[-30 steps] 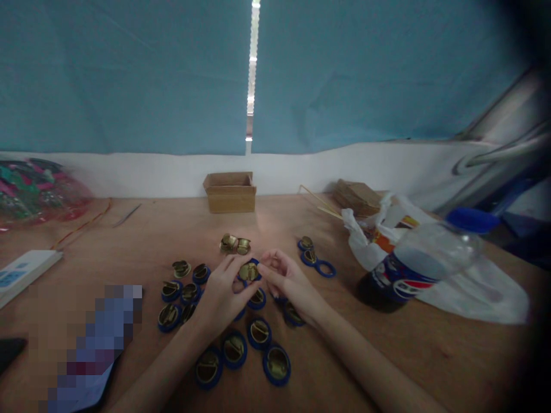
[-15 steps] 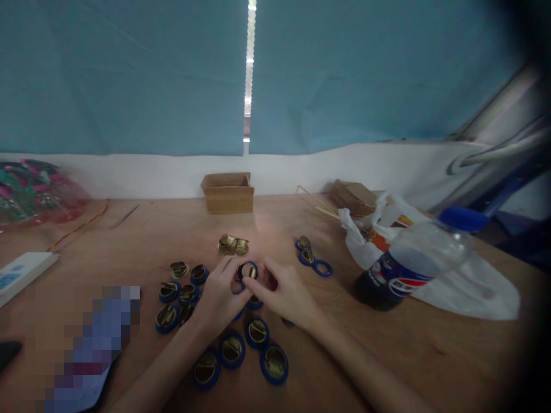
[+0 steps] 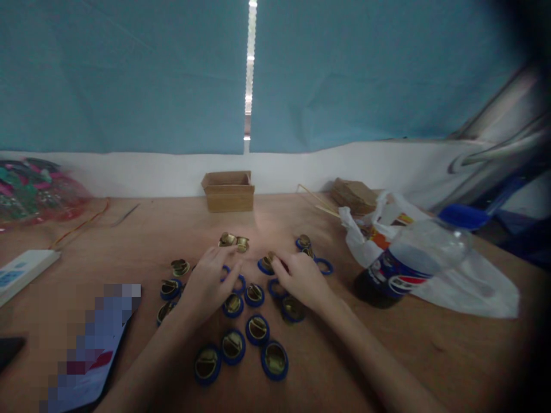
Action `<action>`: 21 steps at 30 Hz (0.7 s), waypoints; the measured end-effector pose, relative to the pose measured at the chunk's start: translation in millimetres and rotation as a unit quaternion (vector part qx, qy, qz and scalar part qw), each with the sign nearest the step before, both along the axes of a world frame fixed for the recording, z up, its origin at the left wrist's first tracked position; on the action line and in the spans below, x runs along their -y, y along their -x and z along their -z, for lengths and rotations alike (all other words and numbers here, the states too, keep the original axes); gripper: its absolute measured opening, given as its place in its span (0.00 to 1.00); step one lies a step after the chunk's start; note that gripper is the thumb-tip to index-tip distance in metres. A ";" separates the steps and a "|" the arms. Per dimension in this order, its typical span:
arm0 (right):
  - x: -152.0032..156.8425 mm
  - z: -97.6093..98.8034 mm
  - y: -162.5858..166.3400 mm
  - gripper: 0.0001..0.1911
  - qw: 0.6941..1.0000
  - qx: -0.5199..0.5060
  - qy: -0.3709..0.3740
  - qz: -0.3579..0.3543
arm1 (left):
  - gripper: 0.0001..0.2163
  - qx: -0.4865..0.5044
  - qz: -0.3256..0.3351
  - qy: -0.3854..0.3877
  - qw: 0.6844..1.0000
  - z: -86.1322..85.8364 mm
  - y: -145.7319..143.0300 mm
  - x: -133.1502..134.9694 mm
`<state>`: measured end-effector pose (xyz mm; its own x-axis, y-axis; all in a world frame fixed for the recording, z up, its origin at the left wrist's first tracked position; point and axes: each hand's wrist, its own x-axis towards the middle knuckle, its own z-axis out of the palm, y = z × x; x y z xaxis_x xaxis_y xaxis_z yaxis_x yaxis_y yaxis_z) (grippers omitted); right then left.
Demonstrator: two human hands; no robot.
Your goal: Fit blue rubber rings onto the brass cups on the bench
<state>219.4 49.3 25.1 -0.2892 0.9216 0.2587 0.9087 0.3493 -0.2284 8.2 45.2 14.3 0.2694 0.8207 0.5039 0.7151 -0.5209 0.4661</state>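
Note:
My right hand (image 3: 303, 278) pinches a blue-rimmed brass disc (image 3: 266, 264) between thumb and fingertips, low over the wooden table. My left hand (image 3: 213, 280) holds nothing; its thumb and fingers are apart, above some blue rings (image 3: 239, 284). Several more blue-rimmed brass discs lie around and below the hands, such as one near the front (image 3: 274, 360). Each seems to have a bar across its face. Two loose brass pieces (image 3: 233, 242) lie beyond my left fingertips. Another blue ring (image 3: 323, 266) lies right of my right hand. My left hand and forearm hide part of the group.
A small open cardboard box (image 3: 229, 195) stands at the back. On the right are a cola bottle (image 3: 413, 269) with a blue cap, a white plastic bag (image 3: 477, 295) and a brown cardboard piece (image 3: 353, 196). A phone-like object (image 3: 92, 355) and a white power strip (image 3: 26, 269) lie left.
My hands have moved apart from their shared hold on a blue-rimmed disc. The left let go and shifted left; the right carried a disc rightward and lower to the table.

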 end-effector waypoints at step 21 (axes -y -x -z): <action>-7.0 2.6 -12.1 0.09 0.989 0.135 -0.003 0.059 | 0.23 -0.162 -0.016 -0.006 0.987 34.5 23.7 -26.2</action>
